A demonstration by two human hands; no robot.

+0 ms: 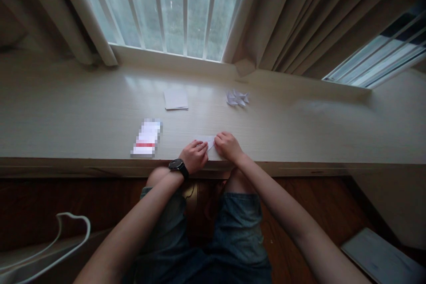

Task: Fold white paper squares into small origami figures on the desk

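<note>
A small folded piece of white paper (pixel 209 139) lies on the pale ledge near its front edge, between my two hands. My left hand (pixel 194 157), with a black watch on its wrist, has its fingers closed together over the paper's left part. My right hand (pixel 227 145) is curled, its fingers gripping the paper's right end. The fingertips hide much of the paper's outline. Beyond the hands, to the left, sits a stack of square white paper sheets (pixel 176 99). Farther right is a cluster of small folded white paper pieces (pixel 237 98).
A phone-like item with a blurred-out screen (pixel 146 138) lies on the ledge (pixel 299 133), left of my hands. Behind stand a barred window and curtains (pixel 286 17). A white hanger-shaped item (pixel 88 226) is at lower left, a flat grey object (pixel 382 255) at lower right.
</note>
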